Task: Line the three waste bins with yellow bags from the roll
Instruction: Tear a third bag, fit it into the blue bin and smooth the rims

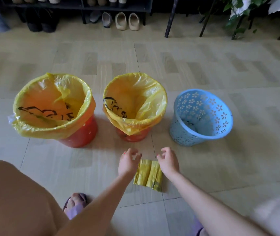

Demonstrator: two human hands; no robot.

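Two of my three bins are already lined. The big red bin point(78, 133), farthest left of the roll, has a yellow bag point(50, 103) spread inside it and folded down over its rim. The smaller red bin point(132, 135), straight beyond the roll, wears its own bag point(135, 99) the same way, though one side of the fold sags lower than the other and may want a tug. The blue basket point(202, 116), beyond the roll and to its right, is bare: I can see its flower cut-outs right through, and it leans a little toward me.

The roll of yellow bags point(148, 174) lies flat on the floor point(220, 167) in front of me, partly unrolled, between my hands. My left hand point(128, 161) hovers at its left edge, fingers loosely spread and holding nothing. My right hand point(168, 160) hovers at its right edge, fingers curled a little but also gripping nothing. Whether either hand actually touches the plastic, I cannot tell.

So what is left, as I judge it: take one more bag off the roll, open it, and fit it into the blue basket.
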